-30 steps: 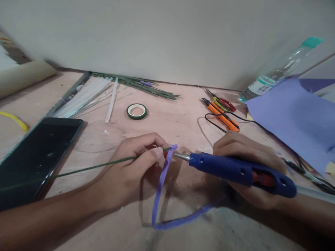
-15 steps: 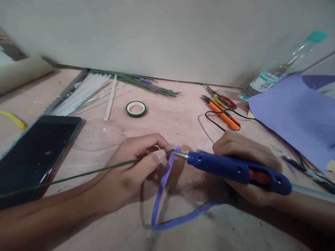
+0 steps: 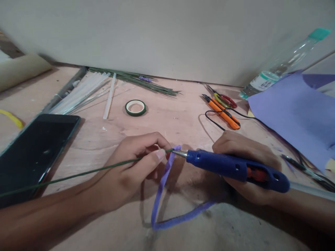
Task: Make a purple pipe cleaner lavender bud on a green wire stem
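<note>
Between thumb and fingers, my left hand [image 3: 136, 167] pinches a thin green stem [image 3: 91, 170] near its right end. A narrow purple paper strip [image 3: 160, 195] is wound on that end, hangs down, bends sharply and runs right along the table. My right hand [image 3: 243, 153] is closed around a blue hot glue gun [image 3: 217, 165], lying across in front of the palm. Its metal nozzle touches, or nearly touches, the strip at the stem's tip. A clear glue stick [image 3: 311, 191] juts out of the gun's back. The glue itself is too small to make out.
Left lies a black phone [image 3: 39, 150]. Behind are glue sticks [image 3: 86, 90], green stems [image 3: 136, 80] and a roll of green tape [image 3: 135, 108]. An orange cutter [image 3: 222, 113], scissors [image 3: 225, 100], black cord [image 3: 251, 116], purple paper [image 3: 293, 115] and a bottle [image 3: 282, 66] are right.
The view has shifted very slightly. Both hands hold nearly the same pose, with the glue gun's nozzle still at the wound strip; the gun's rear has risen a touch.
</note>
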`<state>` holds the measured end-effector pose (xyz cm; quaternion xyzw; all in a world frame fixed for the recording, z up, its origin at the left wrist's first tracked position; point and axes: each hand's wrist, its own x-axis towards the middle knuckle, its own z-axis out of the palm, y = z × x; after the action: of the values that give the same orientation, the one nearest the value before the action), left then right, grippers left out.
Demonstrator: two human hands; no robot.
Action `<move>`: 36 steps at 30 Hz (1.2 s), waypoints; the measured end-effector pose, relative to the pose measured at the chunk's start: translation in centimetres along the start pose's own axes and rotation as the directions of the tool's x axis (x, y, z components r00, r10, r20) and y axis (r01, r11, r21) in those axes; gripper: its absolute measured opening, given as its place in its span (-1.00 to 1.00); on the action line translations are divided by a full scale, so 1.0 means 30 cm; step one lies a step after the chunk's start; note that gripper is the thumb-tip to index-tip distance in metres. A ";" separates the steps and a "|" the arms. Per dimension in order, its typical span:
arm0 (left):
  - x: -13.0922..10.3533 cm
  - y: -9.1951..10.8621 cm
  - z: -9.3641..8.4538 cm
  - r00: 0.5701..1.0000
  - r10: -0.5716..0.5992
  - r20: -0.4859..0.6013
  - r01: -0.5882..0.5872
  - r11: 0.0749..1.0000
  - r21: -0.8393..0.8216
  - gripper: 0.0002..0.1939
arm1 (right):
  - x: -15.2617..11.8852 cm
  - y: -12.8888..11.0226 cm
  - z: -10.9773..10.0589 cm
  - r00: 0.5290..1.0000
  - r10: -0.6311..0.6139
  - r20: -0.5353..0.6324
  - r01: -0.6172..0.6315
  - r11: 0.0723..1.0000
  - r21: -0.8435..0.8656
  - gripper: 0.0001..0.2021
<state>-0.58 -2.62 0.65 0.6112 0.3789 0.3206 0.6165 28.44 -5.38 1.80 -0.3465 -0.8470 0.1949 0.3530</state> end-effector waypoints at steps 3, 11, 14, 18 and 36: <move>-0.002 0.004 0.006 1.000 -0.020 -0.010 0.020 1.000 -0.010 -0.76 | 0.001 -0.001 0.000 1.000 0.009 0.006 -0.009 1.000 -0.008 -0.82; -0.001 0.005 0.003 0.999 -0.034 0.007 0.034 0.999 -0.017 -0.79 | 0.003 -0.006 0.000 1.000 0.011 0.013 -0.011 1.000 -0.007 -0.82; -0.002 0.007 0.007 0.999 -0.044 -0.010 0.044 0.999 -0.032 -0.80 | 0.002 -0.007 -0.004 0.999 0.025 0.037 -0.024 1.000 -0.011 -0.82; -0.005 0.017 0.021 0.997 -0.052 -0.049 0.050 0.998 -0.041 -0.78 | 0.002 -0.007 -0.007 0.999 0.029 0.044 -0.028 1.000 -0.014 -0.82; -0.006 0.002 0.016 0.998 -0.062 -0.019 0.059 0.994 -0.096 -0.77 | 0.007 -0.013 -0.019 0.995 0.037 0.089 -0.036 0.999 -0.017 -0.81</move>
<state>-0.25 -3.00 0.71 0.5659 0.3882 0.3261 0.6502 28.57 -5.46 2.51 -0.3556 -0.8569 0.2098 0.3087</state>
